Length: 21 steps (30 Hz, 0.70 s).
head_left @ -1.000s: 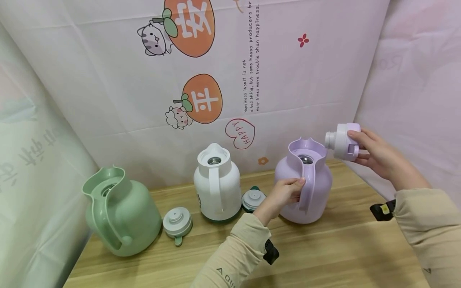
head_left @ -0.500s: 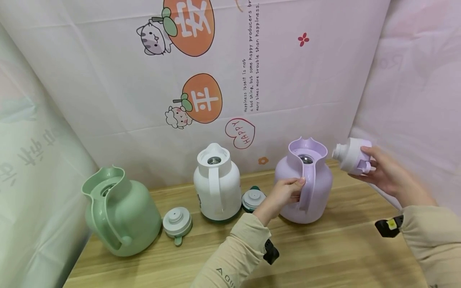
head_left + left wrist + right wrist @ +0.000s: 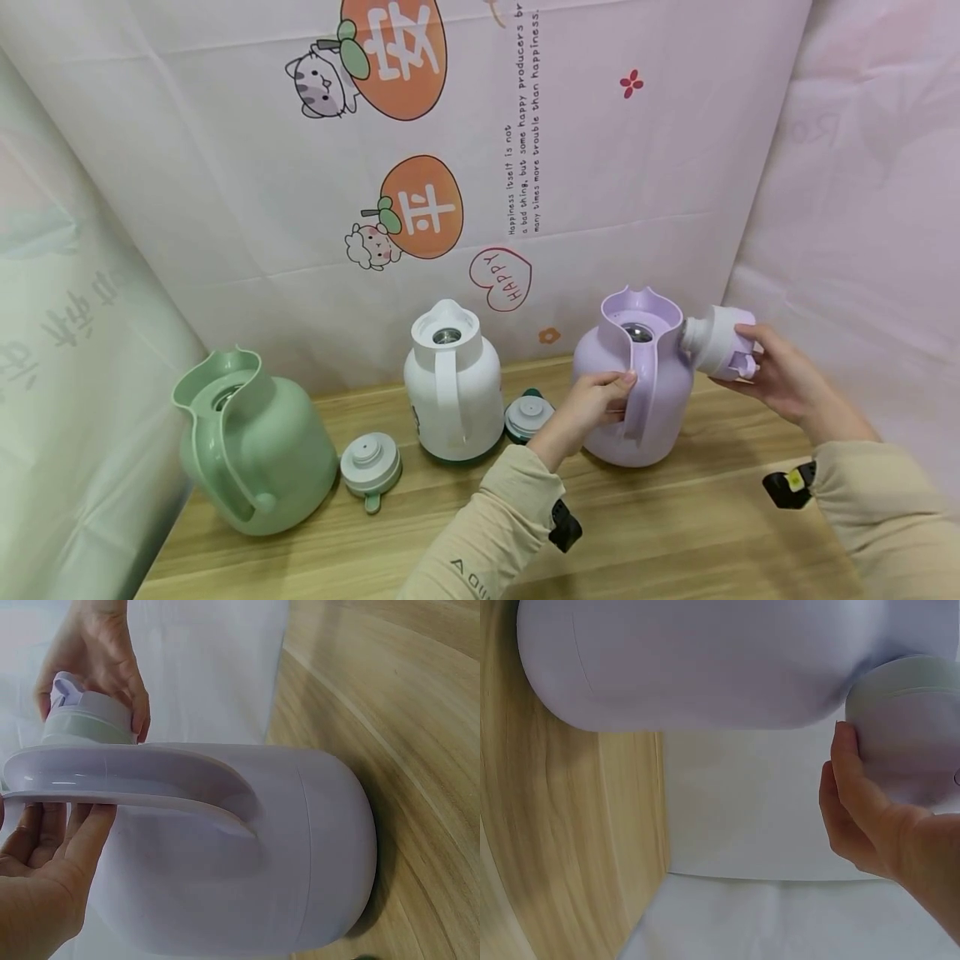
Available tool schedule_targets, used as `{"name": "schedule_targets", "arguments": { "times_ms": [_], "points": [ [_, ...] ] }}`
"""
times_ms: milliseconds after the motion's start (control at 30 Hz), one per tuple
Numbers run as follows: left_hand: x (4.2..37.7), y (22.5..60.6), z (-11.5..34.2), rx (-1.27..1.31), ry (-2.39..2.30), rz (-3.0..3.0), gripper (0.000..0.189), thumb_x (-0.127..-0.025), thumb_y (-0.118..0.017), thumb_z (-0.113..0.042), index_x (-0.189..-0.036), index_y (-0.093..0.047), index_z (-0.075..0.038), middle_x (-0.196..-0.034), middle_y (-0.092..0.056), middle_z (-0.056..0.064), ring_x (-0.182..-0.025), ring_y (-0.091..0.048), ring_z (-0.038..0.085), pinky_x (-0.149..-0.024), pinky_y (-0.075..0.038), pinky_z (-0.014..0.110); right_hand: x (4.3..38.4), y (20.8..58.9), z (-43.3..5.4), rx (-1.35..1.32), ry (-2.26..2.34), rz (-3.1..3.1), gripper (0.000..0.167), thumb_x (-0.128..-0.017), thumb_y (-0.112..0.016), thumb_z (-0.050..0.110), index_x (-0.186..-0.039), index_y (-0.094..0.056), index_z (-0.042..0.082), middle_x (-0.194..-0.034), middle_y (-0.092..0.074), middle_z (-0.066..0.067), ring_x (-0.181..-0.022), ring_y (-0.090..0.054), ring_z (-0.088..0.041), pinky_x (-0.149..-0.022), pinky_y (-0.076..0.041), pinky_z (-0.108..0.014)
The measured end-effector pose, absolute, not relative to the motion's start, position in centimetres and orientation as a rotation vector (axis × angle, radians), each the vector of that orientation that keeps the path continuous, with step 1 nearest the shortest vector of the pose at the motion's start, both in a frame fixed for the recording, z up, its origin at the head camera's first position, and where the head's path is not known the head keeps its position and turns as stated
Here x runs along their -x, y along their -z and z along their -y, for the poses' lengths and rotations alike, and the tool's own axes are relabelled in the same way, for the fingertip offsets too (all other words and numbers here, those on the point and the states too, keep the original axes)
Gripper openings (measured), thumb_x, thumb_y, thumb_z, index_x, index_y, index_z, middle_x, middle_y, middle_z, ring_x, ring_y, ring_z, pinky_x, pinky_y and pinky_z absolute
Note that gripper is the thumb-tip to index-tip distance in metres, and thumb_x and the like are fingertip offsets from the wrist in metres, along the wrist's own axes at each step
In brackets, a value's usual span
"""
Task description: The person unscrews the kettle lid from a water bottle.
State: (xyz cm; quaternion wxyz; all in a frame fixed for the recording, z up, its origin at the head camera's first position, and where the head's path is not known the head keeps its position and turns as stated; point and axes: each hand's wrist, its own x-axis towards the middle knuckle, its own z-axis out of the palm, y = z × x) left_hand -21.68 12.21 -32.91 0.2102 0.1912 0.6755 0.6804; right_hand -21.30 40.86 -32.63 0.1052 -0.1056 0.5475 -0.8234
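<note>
A lilac thermos jug (image 3: 607, 417) stands upright on the table, its mouth uncovered. My left hand (image 3: 596, 400) grips its handle (image 3: 150, 776), fingers curled behind it. In my right hand (image 3: 787, 379) is the lilac and white stopper (image 3: 718, 340), held sideways by its lilac cap end. Its narrow white neck points left at the jug's right shoulder, just below the rim; whether they touch I cannot tell. In the right wrist view, the fingers (image 3: 847, 765) lie along the side of the stopper (image 3: 907, 735).
A white jug (image 3: 453, 400) and a green jug (image 3: 281, 450) stand uncovered to the left. One grey stopper (image 3: 371, 462) lies between them, and another stopper (image 3: 528, 415) lies between the white and lilac jugs. A printed cloth (image 3: 600, 183) hangs behind the wooden table (image 3: 675, 533).
My right hand has moved the stopper right and down, then back left to the jug's shoulder, lower than at first. The left hand keeps its hold on the handle.
</note>
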Motion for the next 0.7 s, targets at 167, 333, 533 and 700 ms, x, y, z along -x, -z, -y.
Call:
{"name": "schedule_targets", "arguments": {
  "times_ms": [167, 333, 533, 700],
  "points": [
    [21.7, 32.9, -12.2, -0.534, -1.893, -1.875, 0.043, -0.101, -0.048, -0.029, -0.128, -0.056, 0.003, -0.131, -0.058, 0.018, -0.121, -0.057, 0.030, -0.100, -0.050, 0.041, 21.4, 32.2, -40.0, 0.223, 2.394, -1.728, 0.019, -0.103, -0.033, 0.031, -0.113, -0.050, 0.030, -0.103, -0.053, 0.006, -0.093, -0.061, -0.010, -0.080, -0.057, -0.031],
    [21.7, 32.9, -12.1, -0.544, -1.891, -1.875, 0.043, -0.101, -0.047, -0.029, -0.129, -0.056, 0.003, -0.132, -0.058, 0.018, -0.121, -0.057, 0.030, -0.101, -0.049, 0.041, 21.3, 31.5, -38.9, 0.031, 2.303, -1.914, 0.021, -0.098, -0.049, 0.033, -0.115, -0.037, 0.029, -0.101, -0.051, 0.011, -0.090, -0.058, -0.004, -0.079, -0.057, -0.027],
    [21.7, 33.1, -12.1, -0.555, -1.894, -1.880, 0.043, -0.101, -0.047, -0.028, -0.129, -0.056, 0.004, -0.132, -0.058, 0.018, -0.121, -0.057, 0.031, -0.100, -0.050, 0.041, 21.1, 31.6, -39.0, -0.053, 2.263, -1.967, 0.027, -0.095, -0.053, 0.034, -0.114, -0.034, 0.027, -0.098, -0.051, 0.011, -0.088, -0.058, -0.004, -0.079, -0.057, -0.025],
    [21.6, 33.1, -12.1, -0.550, -1.894, -1.880, 0.043, -0.101, -0.047, -0.029, -0.128, -0.056, 0.004, -0.131, -0.058, 0.018, -0.121, -0.057, 0.031, -0.100, -0.050, 0.041, 20.9, 32.3, -40.0, -0.039, 2.270, -1.920, 0.009, -0.098, -0.048, 0.033, -0.104, -0.046, 0.027, -0.093, -0.055, 0.010, -0.086, -0.059, -0.006, -0.076, -0.056, -0.025]
  ]
}}
